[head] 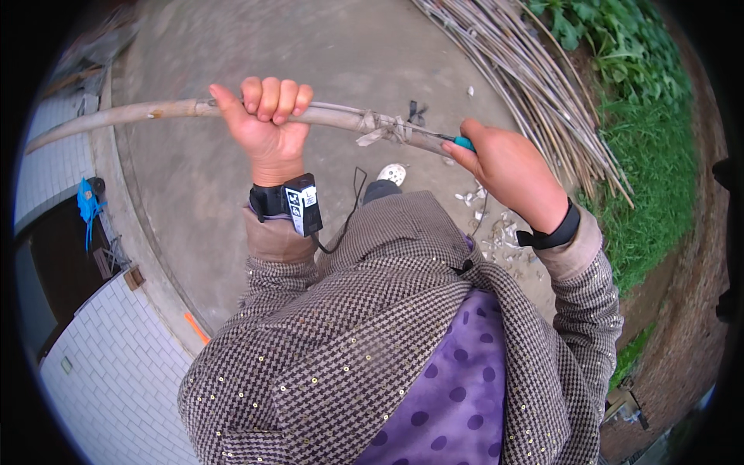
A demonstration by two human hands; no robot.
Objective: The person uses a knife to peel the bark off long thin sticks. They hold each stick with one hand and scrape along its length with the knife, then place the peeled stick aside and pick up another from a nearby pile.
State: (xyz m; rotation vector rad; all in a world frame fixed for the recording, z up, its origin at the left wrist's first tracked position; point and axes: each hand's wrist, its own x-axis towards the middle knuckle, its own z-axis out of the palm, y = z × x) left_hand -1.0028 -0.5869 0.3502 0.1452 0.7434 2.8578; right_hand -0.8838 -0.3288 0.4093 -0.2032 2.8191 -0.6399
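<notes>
A long bamboo pole [168, 109] runs across the upper part of the view, from the far left to my right hand. My left hand [276, 119] is closed around it, thumb towards the left. Pale strips [383, 127] are tied around the pole between my hands, with a loose end hanging down. My right hand [508, 168] grips a tool with a teal handle [465, 143]; its thin dark metal part points left along the pole, towards the tied strips. Whether my right fingers also hold the pole's end cannot be told.
Many thin poles [540, 87] lie in a pile at the upper right, beside green plants [645, 75]. Pale scraps [505, 232] litter the concrete ground [192, 232] near my right forearm. A white-tiled wall [128, 372] and a doorway stand at the left. A black cable hangs from my left wrist device.
</notes>
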